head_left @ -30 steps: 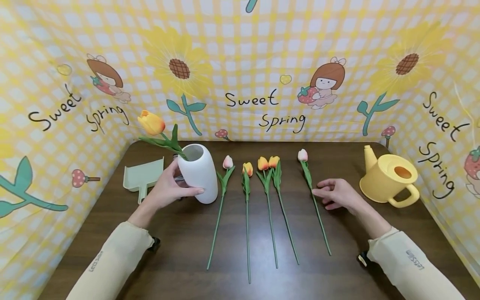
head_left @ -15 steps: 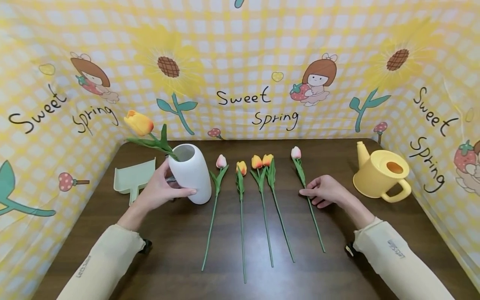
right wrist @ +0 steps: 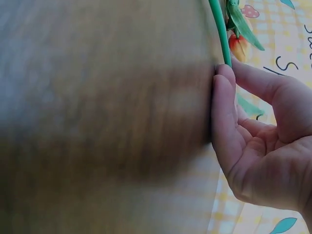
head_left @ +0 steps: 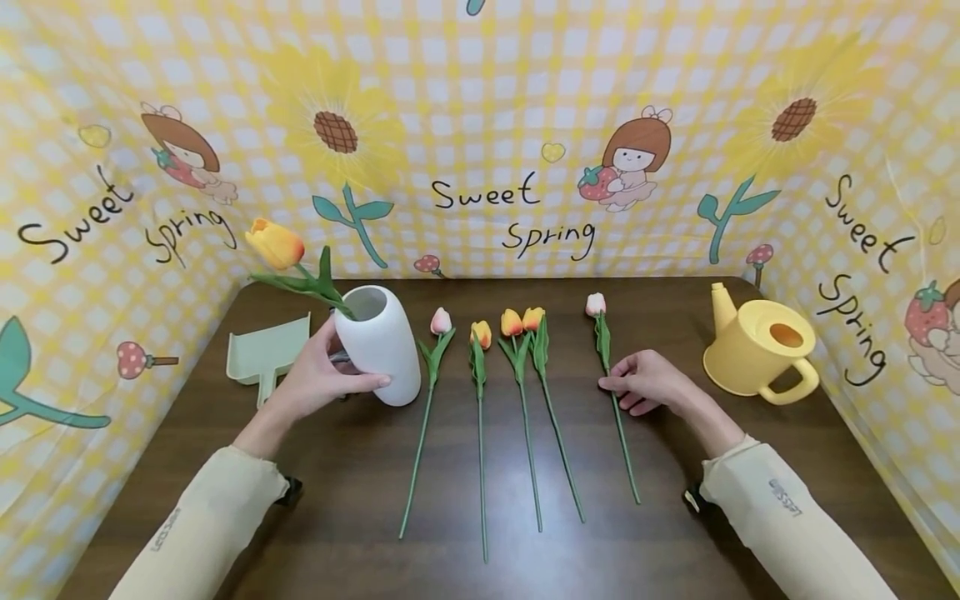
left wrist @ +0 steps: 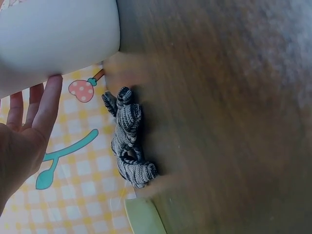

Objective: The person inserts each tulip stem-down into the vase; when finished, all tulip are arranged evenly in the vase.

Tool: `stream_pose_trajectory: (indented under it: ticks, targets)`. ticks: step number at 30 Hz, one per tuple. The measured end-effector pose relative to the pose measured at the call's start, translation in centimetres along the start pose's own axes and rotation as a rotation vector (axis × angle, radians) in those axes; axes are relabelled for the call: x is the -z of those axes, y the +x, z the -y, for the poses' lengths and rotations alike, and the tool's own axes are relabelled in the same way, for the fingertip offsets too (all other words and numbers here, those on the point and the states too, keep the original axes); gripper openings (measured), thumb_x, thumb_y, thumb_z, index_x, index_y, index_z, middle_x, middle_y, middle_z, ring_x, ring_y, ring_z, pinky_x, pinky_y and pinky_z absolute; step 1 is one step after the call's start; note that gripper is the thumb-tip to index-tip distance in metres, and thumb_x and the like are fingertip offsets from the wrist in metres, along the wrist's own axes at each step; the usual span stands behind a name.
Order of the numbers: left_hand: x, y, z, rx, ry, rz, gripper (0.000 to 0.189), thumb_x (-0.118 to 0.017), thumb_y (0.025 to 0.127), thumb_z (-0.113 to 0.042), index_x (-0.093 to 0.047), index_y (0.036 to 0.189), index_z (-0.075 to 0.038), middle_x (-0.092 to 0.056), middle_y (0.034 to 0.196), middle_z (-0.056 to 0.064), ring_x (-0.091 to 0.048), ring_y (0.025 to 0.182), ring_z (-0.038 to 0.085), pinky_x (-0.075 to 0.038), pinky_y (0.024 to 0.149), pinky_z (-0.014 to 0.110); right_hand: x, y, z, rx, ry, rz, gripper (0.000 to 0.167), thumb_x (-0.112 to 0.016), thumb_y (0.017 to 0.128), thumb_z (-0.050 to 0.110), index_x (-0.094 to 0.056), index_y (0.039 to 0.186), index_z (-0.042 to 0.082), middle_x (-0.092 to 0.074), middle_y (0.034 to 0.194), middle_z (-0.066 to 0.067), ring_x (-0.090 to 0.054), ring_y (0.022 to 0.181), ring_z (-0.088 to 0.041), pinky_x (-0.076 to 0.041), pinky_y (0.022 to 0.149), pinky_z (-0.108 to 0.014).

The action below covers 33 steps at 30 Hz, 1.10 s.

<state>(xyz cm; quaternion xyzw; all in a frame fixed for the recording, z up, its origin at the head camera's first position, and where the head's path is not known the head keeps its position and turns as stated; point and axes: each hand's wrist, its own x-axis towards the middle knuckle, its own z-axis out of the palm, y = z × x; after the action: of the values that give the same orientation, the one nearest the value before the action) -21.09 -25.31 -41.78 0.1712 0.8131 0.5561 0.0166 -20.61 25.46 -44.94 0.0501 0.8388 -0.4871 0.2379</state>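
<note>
My left hand grips the white vase by its side, thumb across the front; the vase leans a little to the left. A yellow-orange tulip stands in its mouth, slanting left, its lower stem hidden inside. In the left wrist view the fingers reach around the vase's wall. My right hand pinches the green stem of a pink-and-white tulip between thumb and fingers. The right wrist view shows that stem at the fingertips, close to the tabletop.
Between the hands lie another pink tulip and three yellow-orange tulips, stems toward me. A yellow watering can stands at right. Behind the left hand are a pale green dustpan and a grey knitted bundle. Patterned cloth surrounds the table.
My right hand has closed on the pink-and-white tulip's stem, and the tulip has turned slightly, now lying straighter. The left hand still holds the vase. The head view has shifted a little.
</note>
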Motion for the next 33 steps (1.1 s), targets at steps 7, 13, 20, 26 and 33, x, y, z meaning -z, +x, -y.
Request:
stream_pose_trajectory:
  ticks: [7,13,20,26,33]
  targets:
    - [0.1,-0.1,-0.1,-0.02,0.012,0.002,0.091,-0.093,0.072,-0.007,-0.043,0.146,-0.023,-0.058,0.131,0.006,-0.059,0.113,0.029,-0.058,0.083,0.031,-0.1,-0.3,-0.2,-0.008,0.111,0.038,0.036,-0.076,0.093,0.021,-0.059,0.115,-0.003,-0.067,0.084,-0.007,-0.068,0.066,-0.017,-0.06,0.059,-0.035]
    - [0.0,-0.1,0.0,-0.019,0.014,0.003,0.09,-0.093,0.073,-0.01,-0.043,0.147,-0.024,-0.058,0.131,0.007,-0.059,0.114,0.029,-0.058,0.083,0.032,0.1,-0.3,-0.4,-0.006,0.148,0.042,0.039,-0.074,0.094,0.019,-0.055,0.118,-0.005,-0.067,0.086,-0.009,-0.07,0.068,-0.019,-0.061,0.061,-0.037]
    - [-0.1,-0.4,0.2,-0.015,0.0,-0.002,0.09,-0.094,0.071,-0.009,-0.045,0.144,-0.027,-0.058,0.13,0.004,-0.06,0.112,0.03,-0.058,0.083,0.033,0.7,-0.6,-0.2,0.021,0.2,0.033,0.04,-0.071,0.096,0.016,-0.052,0.122,-0.007,-0.07,0.093,-0.012,-0.071,0.072,-0.022,-0.061,0.065,-0.04]
    - [0.0,-0.4,0.1,-0.016,0.002,-0.01,0.089,-0.094,0.07,-0.007,-0.046,0.142,-0.026,-0.059,0.13,0.003,-0.06,0.111,0.027,-0.058,0.083,0.03,1.5,-1.5,0.9,0.067,0.204,0.043,0.042,-0.071,0.097,0.016,-0.051,0.124,-0.01,-0.071,0.098,-0.019,-0.072,0.074,-0.024,-0.061,0.067,-0.042]
    - [-0.1,0.0,0.1,-0.025,-0.01,-0.004,0.09,-0.094,0.07,-0.006,-0.046,0.143,-0.025,-0.059,0.129,0.004,-0.06,0.111,0.028,-0.058,0.083,0.03,2.2,-3.1,2.7,0.155,0.263,0.071,0.046,-0.071,0.097,0.019,-0.051,0.126,-0.01,-0.071,0.104,-0.017,-0.072,0.075,-0.021,-0.061,0.07,-0.042]
